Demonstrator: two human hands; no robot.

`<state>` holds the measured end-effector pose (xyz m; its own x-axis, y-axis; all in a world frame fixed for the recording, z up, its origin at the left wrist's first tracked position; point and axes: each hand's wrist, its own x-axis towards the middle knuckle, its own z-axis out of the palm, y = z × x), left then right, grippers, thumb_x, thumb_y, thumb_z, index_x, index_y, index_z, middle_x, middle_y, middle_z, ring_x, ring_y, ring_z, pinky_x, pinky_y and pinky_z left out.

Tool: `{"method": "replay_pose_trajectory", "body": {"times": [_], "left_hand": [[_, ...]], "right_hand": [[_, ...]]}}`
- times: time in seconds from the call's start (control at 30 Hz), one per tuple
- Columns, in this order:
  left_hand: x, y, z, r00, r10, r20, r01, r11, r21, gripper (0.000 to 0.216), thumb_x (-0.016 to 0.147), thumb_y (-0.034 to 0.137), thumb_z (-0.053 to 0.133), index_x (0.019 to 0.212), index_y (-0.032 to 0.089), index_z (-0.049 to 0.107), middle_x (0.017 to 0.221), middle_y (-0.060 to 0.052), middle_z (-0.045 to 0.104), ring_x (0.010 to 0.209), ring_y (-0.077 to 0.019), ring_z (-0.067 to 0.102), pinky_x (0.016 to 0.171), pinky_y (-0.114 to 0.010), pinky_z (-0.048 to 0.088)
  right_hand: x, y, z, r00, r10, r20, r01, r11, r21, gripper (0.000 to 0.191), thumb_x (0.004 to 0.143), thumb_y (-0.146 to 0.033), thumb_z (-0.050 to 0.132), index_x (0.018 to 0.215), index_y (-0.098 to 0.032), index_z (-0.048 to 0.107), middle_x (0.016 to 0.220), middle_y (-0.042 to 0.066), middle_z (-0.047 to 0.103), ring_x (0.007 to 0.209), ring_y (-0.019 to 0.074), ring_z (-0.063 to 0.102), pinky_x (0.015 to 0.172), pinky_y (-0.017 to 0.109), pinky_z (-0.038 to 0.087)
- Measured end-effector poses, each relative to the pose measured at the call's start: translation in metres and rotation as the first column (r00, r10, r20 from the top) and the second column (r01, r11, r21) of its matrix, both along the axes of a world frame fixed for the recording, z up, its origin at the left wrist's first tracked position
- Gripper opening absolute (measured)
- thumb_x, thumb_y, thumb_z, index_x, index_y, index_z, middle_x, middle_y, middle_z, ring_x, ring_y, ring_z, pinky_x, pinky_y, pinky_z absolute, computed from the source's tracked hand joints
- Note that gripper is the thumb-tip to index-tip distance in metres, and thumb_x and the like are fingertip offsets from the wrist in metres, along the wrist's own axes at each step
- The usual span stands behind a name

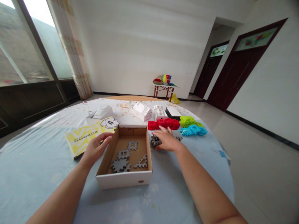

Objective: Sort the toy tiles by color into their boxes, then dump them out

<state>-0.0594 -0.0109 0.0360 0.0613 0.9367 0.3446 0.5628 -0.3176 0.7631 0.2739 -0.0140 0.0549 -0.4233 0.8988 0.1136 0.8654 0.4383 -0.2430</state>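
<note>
In the middle of the table, an open cardboard box [123,182] with white outer walls holds several flat grey interlocking tiles [120,165], some with window-like cutouts and one triangular [141,161]. My left hand [97,148] is at the box's left wall, outside it, with fingers loosely bent and thumb apart; whether it presses on the wall is unclear. To the right of the box, my right hand [167,139] curls its thumb and fingers around a bunch of grey interlocking tiles [155,141]. My palm hides part of that bunch, and more grey tiles show beyond it.
Red [163,124], lime green [187,120] and blue [193,130] tile bunches lie behind my right hand. A yellow-and-white lid [85,138] lies left of the box. White cartons [142,111] and a black-sided box [173,113] stand farther back. A small table [165,84] is by the wall.
</note>
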Motion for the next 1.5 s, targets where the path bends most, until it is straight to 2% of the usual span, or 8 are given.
{"method": "replay_pose_trajectory", "body": {"times": [0.37,0.6,0.8,1.0,1.1,1.2,1.37,1.5], "left_hand": [[0.005,-0.003,0.003,0.995,-0.077,0.056,0.079,0.997,-0.024,0.052,0.076,0.05,0.052,0.116,0.016,0.054,0.071,0.001,0.054,0.065,-0.0139,0.048,0.059,-0.025,0.04],[0.002,0.0,-0.003,0.994,-0.109,0.027,0.109,0.994,-0.008,0.049,0.081,0.046,0.048,0.119,0.016,0.051,0.072,0.001,0.05,0.067,-0.0134,0.046,0.06,-0.024,0.038],[0.003,-0.002,0.001,0.995,-0.092,-0.021,0.093,0.995,0.02,0.05,0.08,0.047,0.048,0.118,0.015,0.053,0.073,0.001,0.053,0.069,-0.0148,0.05,0.064,-0.026,0.042],[-0.001,-0.001,0.011,0.98,-0.038,-0.195,0.047,0.998,0.044,0.051,0.077,0.049,0.047,0.113,0.014,0.059,0.094,-0.007,0.064,0.087,-0.0212,0.059,0.081,-0.032,0.045],[-0.003,0.001,0.015,0.95,-0.021,-0.312,0.047,0.996,0.078,0.05,0.077,0.047,0.046,0.112,0.015,0.061,0.107,-0.009,0.064,0.095,-0.0233,0.059,0.088,-0.035,0.045],[-0.002,0.0,0.018,0.91,-0.018,-0.414,0.078,0.989,0.127,0.048,0.078,0.045,0.044,0.116,0.019,0.06,0.116,-0.007,0.062,0.105,-0.0246,0.057,0.092,-0.035,0.044],[0.002,-0.003,0.021,0.866,-0.022,-0.5,0.117,0.98,0.159,0.044,0.081,0.041,0.041,0.112,0.02,0.063,0.117,-0.006,0.062,0.106,-0.0239,0.057,0.095,-0.034,0.043],[0.003,-0.002,0.019,0.865,-0.01,-0.501,0.109,0.98,0.168,0.044,0.081,0.04,0.04,0.112,0.019,0.063,0.116,-0.006,0.062,0.106,-0.0239,0.057,0.096,-0.035,0.043]], "right_hand": [[-0.002,-0.001,0.002,1.0,-0.002,0.004,0.002,0.994,0.106,0.064,0.061,-0.035,0.075,0.12,-0.025,0.054,0.116,0.008,0.058,0.116,0.0276,0.041,0.105,0.054,0.008],[-0.002,-0.02,0.038,0.955,0.031,-0.294,0.068,0.945,0.319,0.062,0.073,-0.039,0.068,0.129,-0.023,0.045,0.124,0.009,0.053,0.118,0.0255,0.043,0.103,0.045,0.027],[-0.041,-0.05,0.046,0.87,0.292,-0.397,-0.172,0.935,0.311,0.065,0.075,-0.044,0.066,0.132,-0.025,0.041,0.126,0.008,0.053,0.118,0.0226,0.047,0.101,0.04,0.036],[-0.066,-0.057,0.044,0.826,0.406,-0.391,-0.315,0.908,0.278,0.075,0.072,-0.052,0.065,0.135,-0.024,0.037,0.132,0.009,0.049,0.123,0.0215,0.043,0.104,0.038,0.034],[-0.049,-0.051,0.05,0.86,0.344,-0.378,-0.253,0.929,0.269,0.062,0.076,-0.049,0.062,0.13,-0.024,0.044,0.13,0.008,0.051,0.122,0.0209,0.044,0.104,0.039,0.033],[-0.017,-0.038,0.05,0.942,0.175,-0.285,-0.113,0.968,0.223,0.057,0.076,-0.045,0.064,0.127,-0.024,0.049,0.128,0.008,0.053,0.123,0.0235,0.042,0.104,0.042,0.03],[0.029,-0.011,0.029,0.983,-0.173,-0.065,0.177,0.982,0.062,0.069,0.065,-0.042,0.072,0.128,-0.024,0.048,0.135,0.007,0.046,0.132,0.0298,0.026,0.107,0.047,0.019],[0.04,0.0,0.014,0.976,-0.211,0.054,0.214,0.975,-0.058,0.082,0.06,-0.042,0.073,0.134,-0.026,0.04,0.144,0.005,0.035,0.136,0.0306,0.015,0.108,0.05,0.009]]}}
